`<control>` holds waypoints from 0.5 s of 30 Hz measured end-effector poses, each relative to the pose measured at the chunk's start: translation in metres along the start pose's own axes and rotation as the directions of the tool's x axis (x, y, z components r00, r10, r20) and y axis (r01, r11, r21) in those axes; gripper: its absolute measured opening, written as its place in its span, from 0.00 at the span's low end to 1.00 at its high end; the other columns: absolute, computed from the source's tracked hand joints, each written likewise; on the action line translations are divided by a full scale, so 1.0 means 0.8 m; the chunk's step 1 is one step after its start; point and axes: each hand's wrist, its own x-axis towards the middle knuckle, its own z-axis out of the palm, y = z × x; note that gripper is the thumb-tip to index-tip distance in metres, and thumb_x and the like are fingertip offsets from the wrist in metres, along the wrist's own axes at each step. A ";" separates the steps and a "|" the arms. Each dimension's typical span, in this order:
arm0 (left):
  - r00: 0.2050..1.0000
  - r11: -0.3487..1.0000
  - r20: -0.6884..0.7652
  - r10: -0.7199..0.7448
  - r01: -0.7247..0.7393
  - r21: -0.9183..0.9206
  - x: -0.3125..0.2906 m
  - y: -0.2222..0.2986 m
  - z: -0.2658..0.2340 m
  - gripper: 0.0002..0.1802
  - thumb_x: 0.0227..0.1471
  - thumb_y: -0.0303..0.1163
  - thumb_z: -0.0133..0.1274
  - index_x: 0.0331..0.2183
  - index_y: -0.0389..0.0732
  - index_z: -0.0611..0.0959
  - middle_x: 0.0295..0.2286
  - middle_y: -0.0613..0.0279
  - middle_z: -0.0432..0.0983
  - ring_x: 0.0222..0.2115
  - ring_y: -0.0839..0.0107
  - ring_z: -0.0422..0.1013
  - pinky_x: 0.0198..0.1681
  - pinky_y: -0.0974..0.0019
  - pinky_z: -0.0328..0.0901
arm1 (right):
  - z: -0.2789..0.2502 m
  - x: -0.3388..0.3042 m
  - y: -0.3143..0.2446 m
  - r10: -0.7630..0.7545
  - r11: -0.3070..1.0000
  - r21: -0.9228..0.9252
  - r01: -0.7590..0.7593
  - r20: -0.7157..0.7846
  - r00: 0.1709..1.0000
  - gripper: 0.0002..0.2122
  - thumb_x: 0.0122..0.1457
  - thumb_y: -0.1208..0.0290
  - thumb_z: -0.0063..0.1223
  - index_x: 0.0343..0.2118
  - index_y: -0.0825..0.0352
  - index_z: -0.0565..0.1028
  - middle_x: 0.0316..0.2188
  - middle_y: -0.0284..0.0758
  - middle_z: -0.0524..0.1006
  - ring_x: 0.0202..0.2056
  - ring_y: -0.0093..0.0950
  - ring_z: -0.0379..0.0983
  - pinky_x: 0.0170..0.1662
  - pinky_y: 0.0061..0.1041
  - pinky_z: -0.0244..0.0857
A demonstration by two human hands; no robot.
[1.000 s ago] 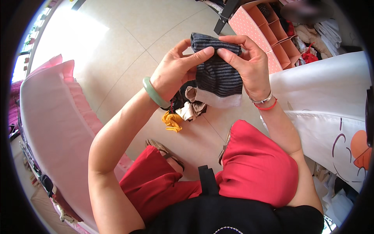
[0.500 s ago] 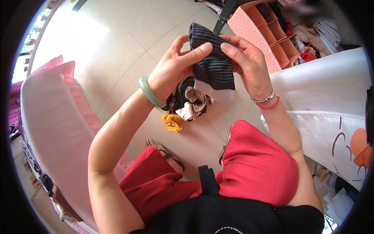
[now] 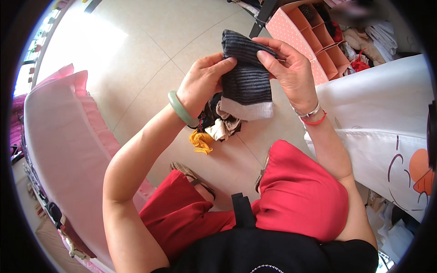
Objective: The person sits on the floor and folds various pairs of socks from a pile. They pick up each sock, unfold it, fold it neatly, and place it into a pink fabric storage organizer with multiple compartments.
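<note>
A dark grey and black ribbed sock (image 3: 247, 84) with a pale grey end hangs folded between my two hands, above the floor. My left hand (image 3: 203, 78) pinches its left edge, thumb in front and fingers behind. My right hand (image 3: 287, 68) grips the upper right edge the same way. Behind and below the sock, a small heap of crumpled cloth pieces (image 3: 221, 128), beige, white and black, lies on the tiles. A mustard yellow piece (image 3: 200, 141) sits at the heap's near left; the sock hides part of the heap.
A pink dotted organizer box (image 3: 291, 32) with several compartments stands at the far right, clothes beside it. A white cover with a cartoon drawing (image 3: 373, 136) fills the right side. On the left is a pink-edged padded piece (image 3: 63, 150). My sandaled feet are on the tiled floor (image 3: 150, 54).
The sock has been straightened and hangs longer, its pale end showing more fully. My left hand has shifted slightly down and left; my right hand has moved little.
</note>
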 end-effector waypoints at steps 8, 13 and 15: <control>0.994 0.984 0.107 0.035 -0.015 -0.180 0.001 0.000 -0.007 0.15 0.59 0.30 0.47 0.46 0.33 0.75 0.39 0.61 0.76 0.38 0.75 0.73 0.44 0.70 0.68 | 0.006 -0.003 0.004 -0.124 0.992 -0.030 0.123 -0.015 0.992 0.11 0.55 0.82 0.55 0.43 0.68 0.77 0.33 0.29 0.78 0.33 0.15 0.73 0.38 0.14 0.70; 0.994 0.995 0.103 0.020 -0.009 -0.103 -0.002 0.011 -0.002 0.16 0.57 0.30 0.51 0.47 0.36 0.75 0.39 0.64 0.76 0.40 0.75 0.73 0.46 0.68 0.67 | 0.007 -0.005 0.001 -0.114 0.992 -0.060 0.113 -0.029 0.993 0.12 0.54 0.84 0.55 0.41 0.67 0.78 0.32 0.28 0.78 0.33 0.14 0.73 0.38 0.14 0.70; 0.998 0.997 0.056 0.030 -0.025 -0.077 0.001 0.011 -0.001 0.16 0.56 0.29 0.52 0.47 0.38 0.75 0.39 0.65 0.76 0.40 0.75 0.73 0.45 0.69 0.68 | 0.004 -0.005 0.006 -0.121 0.990 -0.070 0.120 -0.006 0.993 0.11 0.56 0.80 0.53 0.43 0.67 0.77 0.32 0.28 0.78 0.33 0.14 0.73 0.38 0.14 0.71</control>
